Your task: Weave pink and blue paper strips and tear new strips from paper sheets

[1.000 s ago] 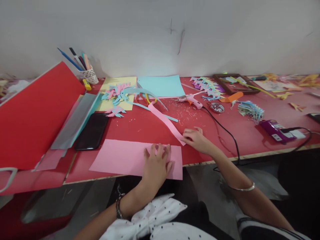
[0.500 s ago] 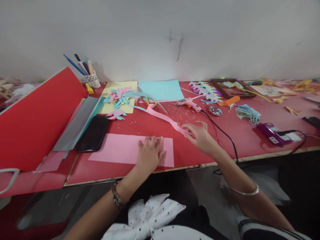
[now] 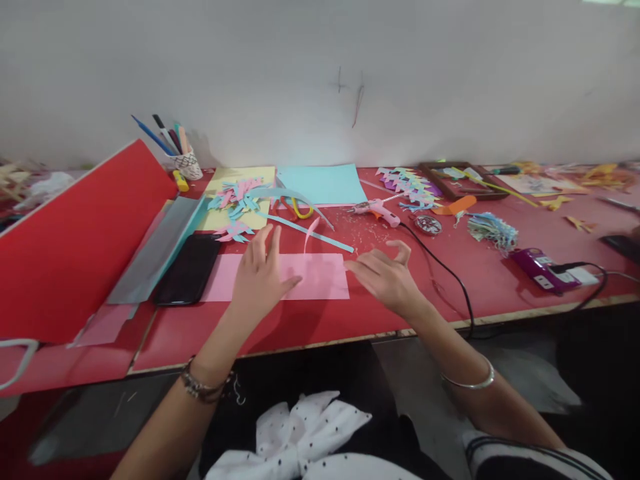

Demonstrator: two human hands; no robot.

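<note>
My left hand [image 3: 259, 280] is over the left half of a pink sheet of paper [image 3: 325, 279], fingers raised and thumb stretched out, holding nothing. Near the sheet's right edge is my right hand [image 3: 385, 275], its fingers loosely bent and apart, with nothing seen in it. A curved pink paper strip [image 3: 312, 230] shows at the sheet's far edge; where its lower end lies is hard to make out against the pink. Beyond, a light blue strip [image 3: 320, 233] lies slanted on the red table [image 3: 300, 328].
A black phone [image 3: 187, 270] lies left of the sheet, beside a red board [image 3: 85, 247]. Behind are cut paper pieces [image 3: 237, 200], a blue sheet [image 3: 325, 185] and yellow looped handles [image 3: 303, 212]. A pink glue gun [image 3: 383, 212] with a black cord lies right.
My right hand has let go of the pink strip, which now lies by the sheet's far edge. The pink sheet has moved away from the table's front edge. My left hand has shifted left and lifted.
</note>
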